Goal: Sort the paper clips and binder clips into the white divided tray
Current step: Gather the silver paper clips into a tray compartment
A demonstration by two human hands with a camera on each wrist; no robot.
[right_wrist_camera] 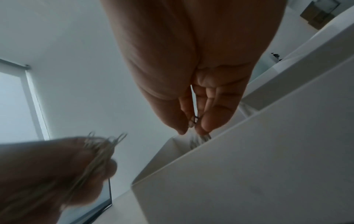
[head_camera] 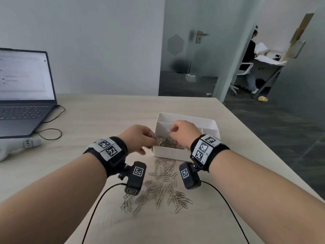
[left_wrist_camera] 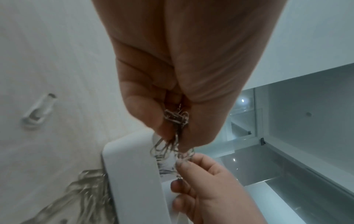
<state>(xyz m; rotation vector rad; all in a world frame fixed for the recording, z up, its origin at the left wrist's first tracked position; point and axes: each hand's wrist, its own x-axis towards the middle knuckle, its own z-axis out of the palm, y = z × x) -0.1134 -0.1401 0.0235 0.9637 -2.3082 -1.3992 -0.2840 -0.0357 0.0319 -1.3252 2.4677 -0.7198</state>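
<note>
- Left hand point(head_camera: 140, 138) at the white divided tray's point(head_camera: 175, 154) left wall, fingers curled tight round a tangled bunch of paper clips point(left_wrist_camera: 177, 119).
- Right hand point(head_camera: 182, 132) over the tray's near compartment, fingertips point(right_wrist_camera: 207, 122) pinching a few clips.
- That compartment holds a heap of clips point(head_camera: 167, 142).
- Loose clips point(head_camera: 163, 182) lie scattered on the table point(head_camera: 105, 111) just before the tray, toward the near edge.
- Open laptop point(head_camera: 24, 95) at the far left corner.

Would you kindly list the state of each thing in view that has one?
left hand: gripping a bunch of paper clips
right hand: pinching a few clips
white tray: near compartment partly filled with clips
clip pile on table: loose, unsorted
laptop: open, screen lit
door: ajar
</note>
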